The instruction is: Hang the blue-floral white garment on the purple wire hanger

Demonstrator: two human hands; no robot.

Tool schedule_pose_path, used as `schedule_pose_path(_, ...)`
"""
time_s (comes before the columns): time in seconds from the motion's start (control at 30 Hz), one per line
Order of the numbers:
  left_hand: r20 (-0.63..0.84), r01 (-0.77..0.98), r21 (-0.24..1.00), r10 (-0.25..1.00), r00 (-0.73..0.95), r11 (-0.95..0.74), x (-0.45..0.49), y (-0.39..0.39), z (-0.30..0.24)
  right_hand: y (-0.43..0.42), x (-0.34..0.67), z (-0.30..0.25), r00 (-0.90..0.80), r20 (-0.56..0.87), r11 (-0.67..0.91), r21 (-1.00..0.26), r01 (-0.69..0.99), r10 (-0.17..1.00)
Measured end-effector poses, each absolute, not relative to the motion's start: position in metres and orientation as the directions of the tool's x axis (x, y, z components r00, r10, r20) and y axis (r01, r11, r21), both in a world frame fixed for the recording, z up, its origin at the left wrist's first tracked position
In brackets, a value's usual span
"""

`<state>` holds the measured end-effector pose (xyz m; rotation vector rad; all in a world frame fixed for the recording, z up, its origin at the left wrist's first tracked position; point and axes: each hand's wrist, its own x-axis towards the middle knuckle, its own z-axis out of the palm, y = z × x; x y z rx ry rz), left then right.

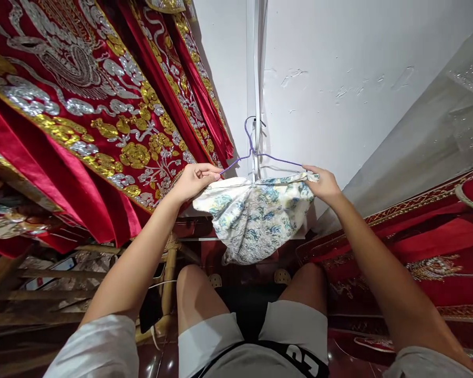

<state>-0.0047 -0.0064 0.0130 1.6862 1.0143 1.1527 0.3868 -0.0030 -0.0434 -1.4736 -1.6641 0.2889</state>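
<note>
A white garment with a blue and yellow floral print (pixel 268 215) hangs in front of me from a purple wire hanger (pixel 247 137). The hanger's hook is up against a white vertical pole by the wall. My left hand (pixel 199 181) pinches the garment's upper left corner together with the hanger's left end. At the other end, my right hand (pixel 322 184) has its fingers closed on the garment's upper right corner, by the hanger's tip. The cloth drapes in folds between both hands, its lower edge bunched above my knees.
Red embroidered hangings with gold and silver sequins (pixel 134 152) fill the left side. On the right lie red beaded fabrics (pixel 437 262) beneath translucent white plastic sheeting (pixel 402 142). A bamboo frame (pixel 169 278) and a dark phone-like object (pixel 150 310) are at lower left.
</note>
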Motion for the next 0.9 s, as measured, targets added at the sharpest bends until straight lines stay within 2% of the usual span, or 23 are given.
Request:
schedule_pose_path(0.17, 0.251, 0.194, 0.929, 0.922, 0.294, -0.315, -0.007, 0.001, 0.016, 0.004, 0.405, -0.036, 0.042, 0.447, 0.274, -0.616, 0.739, 0.894)
schedule_pose_path(0.37, 0.203, 0.241, 0.922, 0.908, 0.368, -0.304, -0.007, 0.007, 0.015, -0.014, 0.415, -0.036, -0.054, 0.306, 0.259, -0.682, 0.684, 0.950)
schedule_pose_path(0.5, 0.190, 0.262, 0.917, 0.906, 0.378, -0.302, -0.004, 0.007, 0.018, -0.023, 0.418, -0.035, 0.010, 0.379, 0.270, -0.679, 0.683, 0.925)
schedule_pose_path(0.7, 0.194, 0.447, 0.807, 0.888, 0.417, -0.386, -0.008, 0.011, 0.019, -0.025, 0.408, -0.022, 0.104, 0.465, 0.271, -0.667, 0.694, 0.879)
schedule_pose_path(0.8, 0.276, 0.500, 0.721, 0.862, 0.426, -0.479, -0.013, 0.018, 0.015, -0.027, 0.410, -0.010, 0.068, 0.379, 0.252, -0.728, 0.638, 0.923)
schedule_pose_path(0.9, 0.467, 0.544, 0.611, 0.817, 0.338, -0.575, -0.016, 0.026, 0.007, -0.035, 0.418, 0.005, -0.080, 0.101, 0.128, -0.866, 0.484, 0.992)
